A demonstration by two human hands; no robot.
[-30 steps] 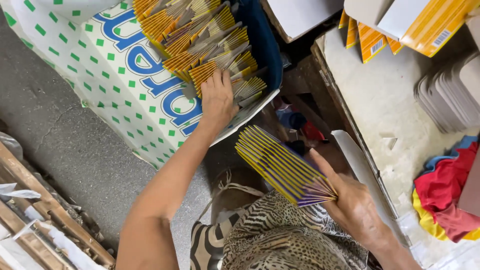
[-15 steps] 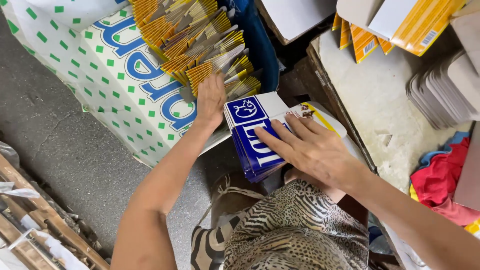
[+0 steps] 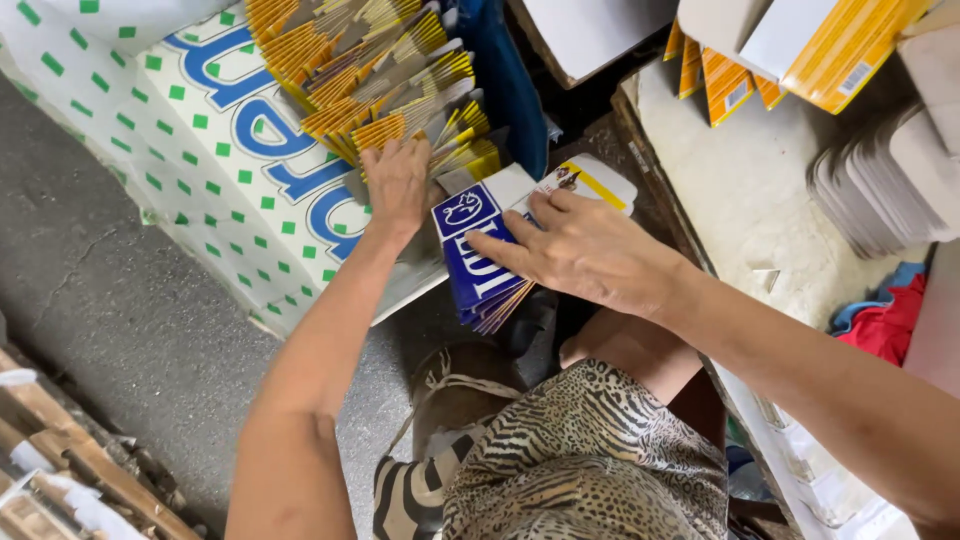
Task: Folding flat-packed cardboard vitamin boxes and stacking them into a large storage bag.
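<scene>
Two bare hands at work. Left hand (image 3: 398, 185) spread flat, palm down, on fanned heap of yellow-and-grey flat cardboard sleeves (image 3: 370, 75) inside white sack with green squares (image 3: 215, 190). Right hand (image 3: 585, 250) open, fingers pressing stack of blue-and-white printed flat cartons (image 3: 480, 265), just beside sack edge, above lap.

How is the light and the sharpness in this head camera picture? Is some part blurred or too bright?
Head view: soft, even daylight with no hard shadows. The left hand on the stacked yellow packets and the right hand on the blue flat cartons are sharp. The pale table looks slightly washed out. The right forearm nearest the camera is a little soft.
</scene>
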